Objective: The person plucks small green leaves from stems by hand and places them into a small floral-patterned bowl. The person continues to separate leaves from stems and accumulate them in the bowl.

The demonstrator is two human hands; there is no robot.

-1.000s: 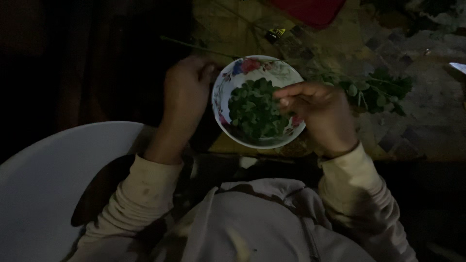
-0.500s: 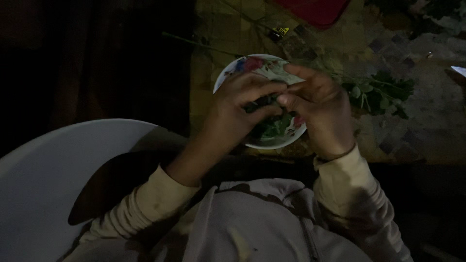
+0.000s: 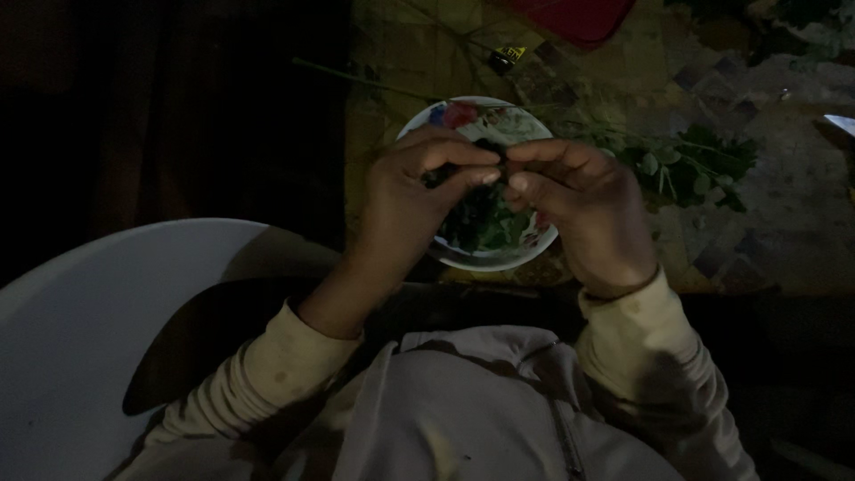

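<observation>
A white bowl (image 3: 488, 118) with a flowered rim stands on the table, holding a heap of small green leaves (image 3: 485, 223). Both hands hover over it. My left hand (image 3: 411, 200) pinches a small dark sprig (image 3: 492, 153) between thumb and fingers. My right hand (image 3: 583, 207) meets it fingertip to fingertip and grips the same sprig. The light is dim, so the sprig's shape is hard to make out.
A leafy green branch (image 3: 690, 165) lies on the patterned tablecloth (image 3: 784, 205) right of the bowl, its thin stem (image 3: 356, 78) running past the bowl's far side. A red object (image 3: 579, 18) sits at the far edge. A white plastic chair (image 3: 80, 338) stands at my left.
My left hand came from the bowl's left side to over the bowl and met my right hand. Both hands now pinch a sprig slightly higher above the leaves.
</observation>
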